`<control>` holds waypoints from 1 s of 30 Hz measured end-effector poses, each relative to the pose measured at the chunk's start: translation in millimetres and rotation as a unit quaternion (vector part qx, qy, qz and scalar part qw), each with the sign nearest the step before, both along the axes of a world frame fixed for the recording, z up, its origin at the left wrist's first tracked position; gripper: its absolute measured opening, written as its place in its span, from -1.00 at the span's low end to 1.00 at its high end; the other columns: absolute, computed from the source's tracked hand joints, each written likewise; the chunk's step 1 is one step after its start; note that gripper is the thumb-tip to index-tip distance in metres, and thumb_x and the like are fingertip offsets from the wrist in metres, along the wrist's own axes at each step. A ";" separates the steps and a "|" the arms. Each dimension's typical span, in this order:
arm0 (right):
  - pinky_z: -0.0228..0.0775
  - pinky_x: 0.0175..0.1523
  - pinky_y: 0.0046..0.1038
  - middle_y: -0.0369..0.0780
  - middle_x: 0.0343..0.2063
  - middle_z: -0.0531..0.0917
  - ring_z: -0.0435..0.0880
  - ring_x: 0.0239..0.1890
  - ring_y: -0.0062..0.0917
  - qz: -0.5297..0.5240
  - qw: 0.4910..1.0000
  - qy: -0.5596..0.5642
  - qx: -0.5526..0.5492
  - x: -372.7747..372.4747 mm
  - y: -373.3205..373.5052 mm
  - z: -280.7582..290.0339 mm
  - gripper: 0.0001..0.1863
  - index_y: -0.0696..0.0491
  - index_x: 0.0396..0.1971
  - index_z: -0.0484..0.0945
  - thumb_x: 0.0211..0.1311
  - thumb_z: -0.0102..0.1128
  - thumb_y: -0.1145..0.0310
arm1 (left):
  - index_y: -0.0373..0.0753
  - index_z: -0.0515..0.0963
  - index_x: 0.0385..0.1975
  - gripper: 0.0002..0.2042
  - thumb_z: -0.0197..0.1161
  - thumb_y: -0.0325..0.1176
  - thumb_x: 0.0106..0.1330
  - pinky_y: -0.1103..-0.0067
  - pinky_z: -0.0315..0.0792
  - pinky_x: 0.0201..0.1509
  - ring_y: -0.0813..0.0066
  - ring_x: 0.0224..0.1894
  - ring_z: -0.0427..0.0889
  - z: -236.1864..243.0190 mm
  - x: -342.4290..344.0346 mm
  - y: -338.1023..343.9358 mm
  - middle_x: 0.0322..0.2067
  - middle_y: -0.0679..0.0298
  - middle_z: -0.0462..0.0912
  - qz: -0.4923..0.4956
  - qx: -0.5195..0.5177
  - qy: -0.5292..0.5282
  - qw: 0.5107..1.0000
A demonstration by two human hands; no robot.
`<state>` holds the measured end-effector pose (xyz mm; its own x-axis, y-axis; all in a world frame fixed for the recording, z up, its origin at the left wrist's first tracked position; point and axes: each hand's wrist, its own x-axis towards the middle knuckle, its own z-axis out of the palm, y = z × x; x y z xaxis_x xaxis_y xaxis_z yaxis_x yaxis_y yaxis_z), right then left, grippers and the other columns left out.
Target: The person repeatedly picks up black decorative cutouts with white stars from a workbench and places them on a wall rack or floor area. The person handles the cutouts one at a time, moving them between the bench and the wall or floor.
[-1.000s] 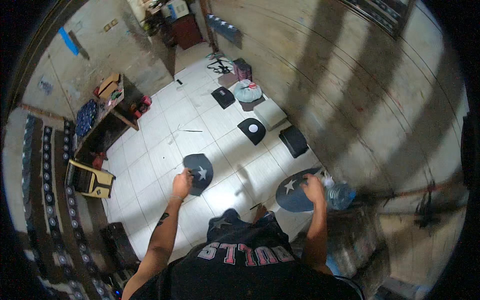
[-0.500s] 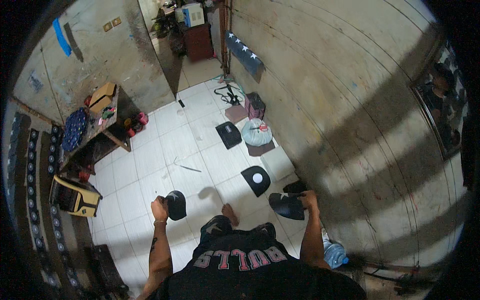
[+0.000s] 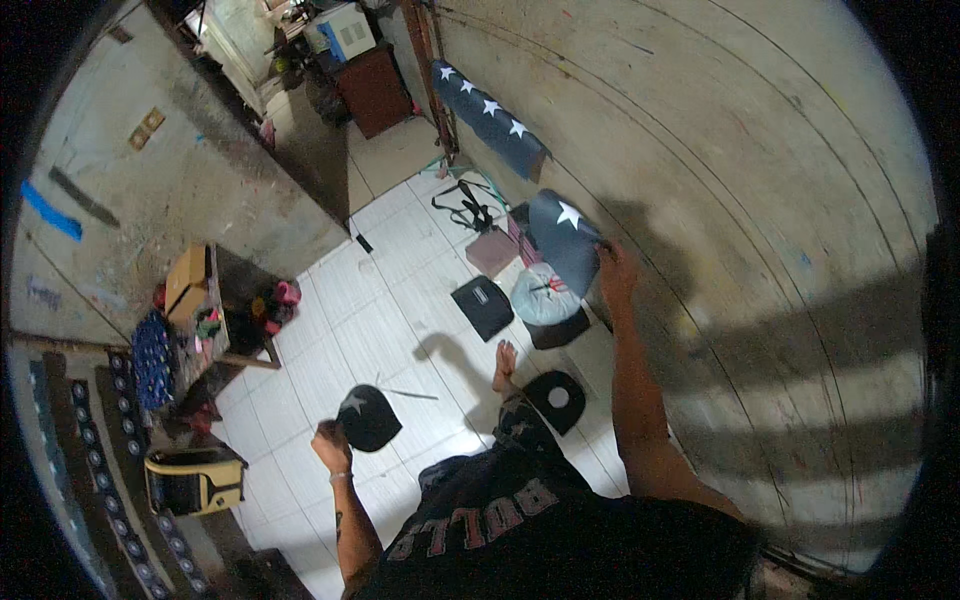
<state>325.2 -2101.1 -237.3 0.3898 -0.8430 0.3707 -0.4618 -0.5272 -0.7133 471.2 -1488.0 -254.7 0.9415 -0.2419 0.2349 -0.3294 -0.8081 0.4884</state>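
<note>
My left hand point(image 3: 328, 447) is closed on the edge of a dark rounded panel with a star point(image 3: 371, 420), held low over the floor tiles. In my raised right hand point(image 3: 616, 268), another dark grey rounded panel with a white star point(image 3: 566, 238) is pinched by its edge, close to the right-hand wall. Further along that wall hangs an overlapping row of grey star panels point(image 3: 490, 118). I cannot tell whether the right panel touches the wall or its strings.
Thin strings run along the wall point(image 3: 760, 150). On the floor lie a black panel with a white disc point(image 3: 556, 400), a black panel point(image 3: 483, 307), a tied plastic bag point(image 3: 545, 294) and black straps point(image 3: 468, 207). A cluttered table point(image 3: 225, 320) and a yellow-black case point(image 3: 195, 481) stand left.
My right hand has risen from low at the right to the wall, bringing its star panel up. I have stepped forward. The left hand still holds its panel.
</note>
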 end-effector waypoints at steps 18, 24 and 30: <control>0.41 -0.27 -0.50 -0.15 -0.37 0.66 0.58 -0.39 -0.58 -0.040 0.978 -0.166 0.119 224.6 -173.7 -174.8 -0.47 0.15 0.12 0.39 0.09 0.26 0.50 | -0.40 0.56 -0.52 -0.88 0.22 -0.45 0.08 0.49 0.45 -0.43 0.36 -0.55 0.58 36.8 168.1 -152.5 -0.57 0.10 0.63 0.048 -0.019 0.087 0.995; 0.42 -0.33 -0.41 -0.18 -0.41 0.62 0.55 -0.47 -0.52 -0.077 0.997 -0.023 0.022 213.8 -174.6 -161.8 -0.39 0.16 0.18 0.30 0.10 0.27 0.41 | -0.41 0.58 -0.49 -0.87 0.25 -0.46 0.05 0.50 0.47 -0.39 0.36 -0.53 0.61 8.1 213.5 -163.5 -0.54 0.08 0.64 -0.026 -0.076 0.150 0.985; 0.44 -0.29 -0.36 -0.09 -0.35 0.63 0.62 -0.39 -0.32 -0.083 0.980 -0.027 0.179 197.7 -87.1 -109.4 -0.42 0.17 0.14 0.30 0.12 0.23 0.34 | -0.41 0.56 -0.54 -0.88 0.25 -0.46 0.11 0.52 0.45 -0.39 0.39 -0.53 0.59 16.5 254.7 -187.5 -0.57 0.12 0.62 -0.161 -0.061 0.108 0.979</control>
